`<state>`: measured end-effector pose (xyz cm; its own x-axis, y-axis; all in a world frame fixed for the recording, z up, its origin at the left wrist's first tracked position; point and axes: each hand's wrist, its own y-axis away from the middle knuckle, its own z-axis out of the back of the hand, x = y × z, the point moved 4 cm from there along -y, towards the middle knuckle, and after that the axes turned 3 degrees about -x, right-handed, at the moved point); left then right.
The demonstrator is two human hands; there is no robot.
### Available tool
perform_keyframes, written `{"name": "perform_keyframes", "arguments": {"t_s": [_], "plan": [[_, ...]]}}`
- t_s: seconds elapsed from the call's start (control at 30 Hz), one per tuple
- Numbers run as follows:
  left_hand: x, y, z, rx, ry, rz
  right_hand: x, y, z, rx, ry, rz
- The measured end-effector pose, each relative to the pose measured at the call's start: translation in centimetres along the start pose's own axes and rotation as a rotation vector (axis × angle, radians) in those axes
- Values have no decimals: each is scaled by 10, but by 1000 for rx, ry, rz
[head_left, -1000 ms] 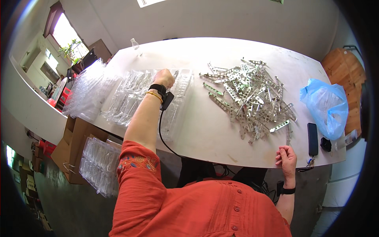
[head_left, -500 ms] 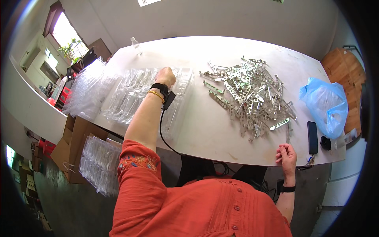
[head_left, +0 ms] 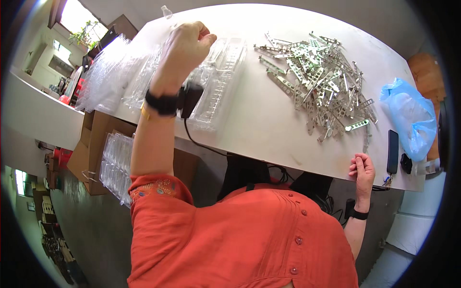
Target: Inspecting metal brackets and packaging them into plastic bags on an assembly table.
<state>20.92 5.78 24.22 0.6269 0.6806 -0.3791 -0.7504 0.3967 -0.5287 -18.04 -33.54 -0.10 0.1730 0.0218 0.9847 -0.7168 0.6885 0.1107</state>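
My left hand (head_left: 186,50) is raised over the clear plastic trays (head_left: 213,96), its fingers curled together; what they hold, if anything, is hidden. The moulded trays lie side by side on the left half of the table. At the table's front edge on the right, my right hand (head_left: 363,168) rests with fingers loosely closed and nothing visible in them. Just beyond it are loose perforated metal strips (head_left: 357,125), at the near corner of a large heap of metal strips (head_left: 319,79).
A blue plastic bag (head_left: 410,117) sits at the right, with a dark phone (head_left: 393,151) before it. Clear plastic sheets (head_left: 103,77) are stacked at the far left. Below the left table edge stands an open cardboard box (head_left: 91,153) beside more clear trays (head_left: 116,165).
My left hand has lifted up off the trays and shifted slightly left. My right hand stays at the table edge. The view has tilted, so the table sits higher.
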Motion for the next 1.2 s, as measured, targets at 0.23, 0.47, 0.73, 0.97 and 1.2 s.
{"name": "perform_keyframes", "arguments": {"t_s": [0.23, 0.47, 0.73, 0.97, 1.2], "plan": [[-84, 142, 10, 88, 397, -171, -7, -6, 4, 6, 42, 31], [-75, 216, -107, 143, 579, -190, -7, -10, 13, 6, -18, -18], [-42, 225, -145, 53, 345, -293, -7, -13, 52, -206, 178, 55], [-36, 222, -147, 56, 412, -239, -28, -21, 63, -299, 152, 102], [-33, 218, -147, 84, 449, -190, -30, -20, 66, -358, 183, 131]]}}
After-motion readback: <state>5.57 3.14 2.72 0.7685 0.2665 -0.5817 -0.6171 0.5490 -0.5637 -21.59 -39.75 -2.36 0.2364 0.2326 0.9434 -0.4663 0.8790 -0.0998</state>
